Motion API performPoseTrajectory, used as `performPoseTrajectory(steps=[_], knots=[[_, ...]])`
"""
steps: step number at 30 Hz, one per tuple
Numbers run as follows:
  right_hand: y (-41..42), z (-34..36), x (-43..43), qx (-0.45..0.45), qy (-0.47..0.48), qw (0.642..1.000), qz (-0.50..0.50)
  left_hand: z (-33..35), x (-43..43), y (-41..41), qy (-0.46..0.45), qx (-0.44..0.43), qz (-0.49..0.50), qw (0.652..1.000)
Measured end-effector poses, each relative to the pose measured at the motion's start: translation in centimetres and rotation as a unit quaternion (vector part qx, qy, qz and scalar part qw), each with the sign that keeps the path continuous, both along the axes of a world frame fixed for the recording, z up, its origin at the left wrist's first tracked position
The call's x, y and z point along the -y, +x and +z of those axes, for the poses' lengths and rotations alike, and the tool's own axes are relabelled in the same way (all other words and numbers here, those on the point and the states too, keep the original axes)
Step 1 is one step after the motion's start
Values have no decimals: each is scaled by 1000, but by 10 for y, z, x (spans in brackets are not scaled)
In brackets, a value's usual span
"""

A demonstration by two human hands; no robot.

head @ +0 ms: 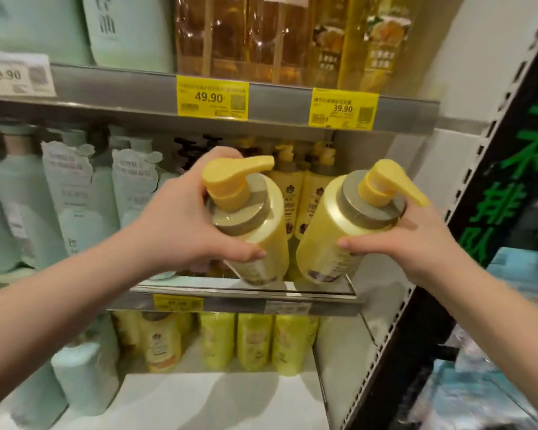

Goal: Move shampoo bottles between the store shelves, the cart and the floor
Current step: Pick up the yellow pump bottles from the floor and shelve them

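Yellow plastic left bottle (267,231) gripped by left hand (184,218), right bottle (320,240) by right hand (416,240); pump tops lean toward person, bases at grey shelf lip (239,305).

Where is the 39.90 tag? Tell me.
Head view, upper right: 39.90 tag on the shelf edge, right of the yellow 49.90 tag, above the right hand.

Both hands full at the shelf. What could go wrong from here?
1. Left hand and right hand grip the left pump bottle and right pump bottle near their collars, both tilted; either could slip or swing.
2. Their bases sit at the shelf lip and might catch on it.
3. Pushed in carelessly, they could topple the standing yellow bottles behind.
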State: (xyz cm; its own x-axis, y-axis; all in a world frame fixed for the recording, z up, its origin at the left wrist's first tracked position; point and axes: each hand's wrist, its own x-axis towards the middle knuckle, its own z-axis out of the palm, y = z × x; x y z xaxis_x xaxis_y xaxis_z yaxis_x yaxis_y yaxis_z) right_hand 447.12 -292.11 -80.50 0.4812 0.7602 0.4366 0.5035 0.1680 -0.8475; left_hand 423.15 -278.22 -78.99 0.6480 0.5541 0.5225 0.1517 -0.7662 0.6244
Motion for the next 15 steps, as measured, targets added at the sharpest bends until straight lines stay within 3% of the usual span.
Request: performPoseTrajectory(steps=[8,15], knots=[[24,-26,-36,-108,-8,991,-84,-18,-24,59,-18,-9,66,998],[35,-31,-59,-124,-22,984,-122,-24,-41,92,-39,-60,107,992]])
